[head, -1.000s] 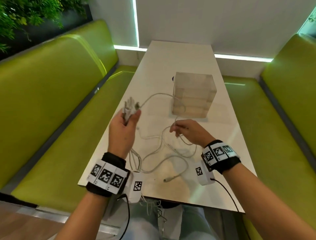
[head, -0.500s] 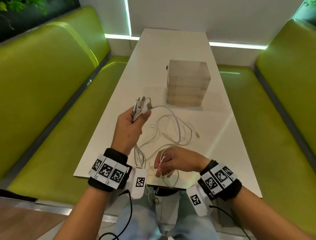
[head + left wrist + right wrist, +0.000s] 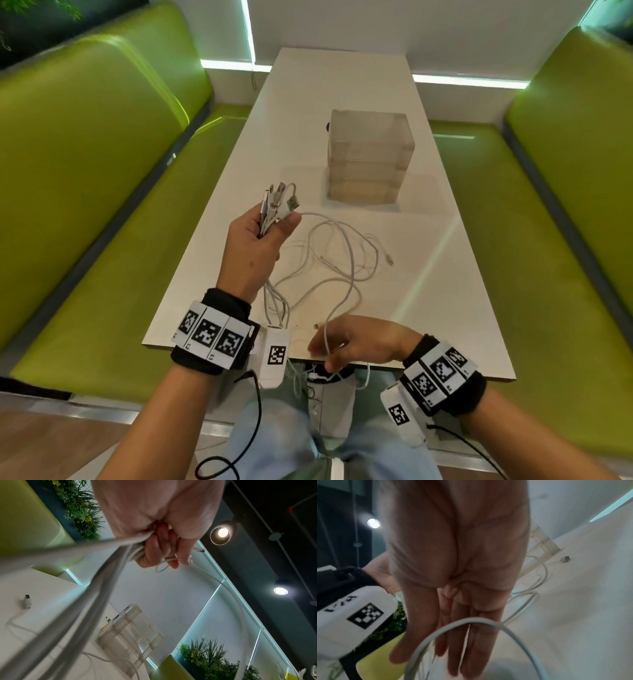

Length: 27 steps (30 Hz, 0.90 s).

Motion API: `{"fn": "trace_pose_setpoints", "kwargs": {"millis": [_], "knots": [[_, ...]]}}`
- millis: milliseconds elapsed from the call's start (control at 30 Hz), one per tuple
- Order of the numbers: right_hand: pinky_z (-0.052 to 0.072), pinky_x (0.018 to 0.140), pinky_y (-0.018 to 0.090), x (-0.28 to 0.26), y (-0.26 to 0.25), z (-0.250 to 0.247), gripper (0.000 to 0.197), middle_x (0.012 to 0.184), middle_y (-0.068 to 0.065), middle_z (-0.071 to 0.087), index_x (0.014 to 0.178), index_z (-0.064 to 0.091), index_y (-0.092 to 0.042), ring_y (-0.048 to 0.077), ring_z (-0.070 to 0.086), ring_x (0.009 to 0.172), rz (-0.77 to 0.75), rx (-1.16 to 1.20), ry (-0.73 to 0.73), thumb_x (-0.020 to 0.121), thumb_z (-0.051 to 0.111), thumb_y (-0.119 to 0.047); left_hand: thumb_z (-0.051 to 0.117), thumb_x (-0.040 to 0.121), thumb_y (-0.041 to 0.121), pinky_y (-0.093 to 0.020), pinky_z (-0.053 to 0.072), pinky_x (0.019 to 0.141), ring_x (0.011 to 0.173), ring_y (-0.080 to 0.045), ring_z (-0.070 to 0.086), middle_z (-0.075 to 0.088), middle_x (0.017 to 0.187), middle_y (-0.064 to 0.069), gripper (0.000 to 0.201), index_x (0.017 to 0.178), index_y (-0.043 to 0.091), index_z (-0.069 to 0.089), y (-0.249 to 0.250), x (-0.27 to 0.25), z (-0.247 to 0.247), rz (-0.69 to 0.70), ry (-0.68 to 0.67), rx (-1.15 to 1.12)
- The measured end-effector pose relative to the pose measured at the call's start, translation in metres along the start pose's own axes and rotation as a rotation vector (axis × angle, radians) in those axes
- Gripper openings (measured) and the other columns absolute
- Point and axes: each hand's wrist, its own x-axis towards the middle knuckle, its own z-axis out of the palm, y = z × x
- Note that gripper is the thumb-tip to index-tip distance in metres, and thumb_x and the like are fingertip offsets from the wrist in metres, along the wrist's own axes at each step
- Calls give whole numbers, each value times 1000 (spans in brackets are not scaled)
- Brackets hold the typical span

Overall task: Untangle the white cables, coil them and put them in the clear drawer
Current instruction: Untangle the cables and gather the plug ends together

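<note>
My left hand is raised over the white table and grips a bunch of white cable ends, plugs pointing up. The left wrist view shows those fingers curled round the strands. The rest of the white cables lie in loose tangled loops on the table. My right hand is at the table's near edge, fingers straight, with one cable strand looped across them. The clear drawer unit stands beyond the cables, drawers closed.
Green padded benches run along the left and right of the table. A loose plug lies at the right of the tangle. A few strands hang over the near table edge towards my lap.
My right hand came back from the middle of the tangle to the near table edge, drawing a strand with it. The left hand kept its grip on the cable ends, staying raised.
</note>
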Motion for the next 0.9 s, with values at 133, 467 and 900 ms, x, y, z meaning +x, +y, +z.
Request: {"fn": "trace_pose_setpoints", "kwargs": {"millis": [133, 467, 900], "knots": [[38, 103, 18, -5, 13, -18, 67, 143, -1, 43, 132, 47, -11, 14, 47, 127, -14, 148, 201, 73, 77, -6, 66, 87, 17, -18, 29, 44, 47, -7, 27, 35, 48, 14, 25, 67, 31, 65, -5, -6, -4, -23, -87, 19], [52, 93, 38, -61, -28, -54, 46, 128, 10, 61, 137, 46, -11, 28, 61, 112, -419, 457, 399, 91, 51, -7, 64, 85, 3, -4, 35, 51, 46, 6, 47, 53, 46, 22, 15, 80, 18, 62, -5, -22, -3, -68, -348, 123], [46, 61, 25, -30, -45, -45, 48, 74, 6, 70, 105, 45, -28, 21, 62, 63, -328, 410, 638, 78, 71, 2, 56, 85, 22, -21, 15, 43, 41, -9, 16, 23, 46, 8, 24, 69, 12, 71, -16, -21, -14, -269, -363, -281]]}}
